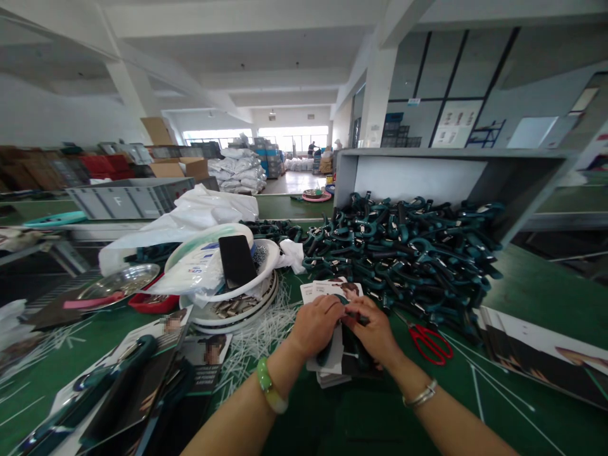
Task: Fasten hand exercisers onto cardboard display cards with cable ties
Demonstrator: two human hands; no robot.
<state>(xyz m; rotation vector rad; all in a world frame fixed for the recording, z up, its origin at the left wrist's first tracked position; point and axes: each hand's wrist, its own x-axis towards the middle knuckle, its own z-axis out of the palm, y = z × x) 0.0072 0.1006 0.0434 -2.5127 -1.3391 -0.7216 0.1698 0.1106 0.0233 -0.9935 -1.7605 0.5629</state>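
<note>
Near the table's front middle, my left hand and my right hand meet over a stack of printed cards. Beneath them lies a dark green hand tool on the top card, its handles partly covered by my hands. My left fingers are closed about the upper part of this tool. The right thumb and forefinger pinch close to the left fingertips; whatever is between them is too small to make out. Red-handled scissors lie to the right of my right hand.
A large heap of green tools spills from a grey bin behind my hands. Left stand white bowls with metal parts and a black phone. White strips litter the table. Carded tools lie front left; more cards lie right.
</note>
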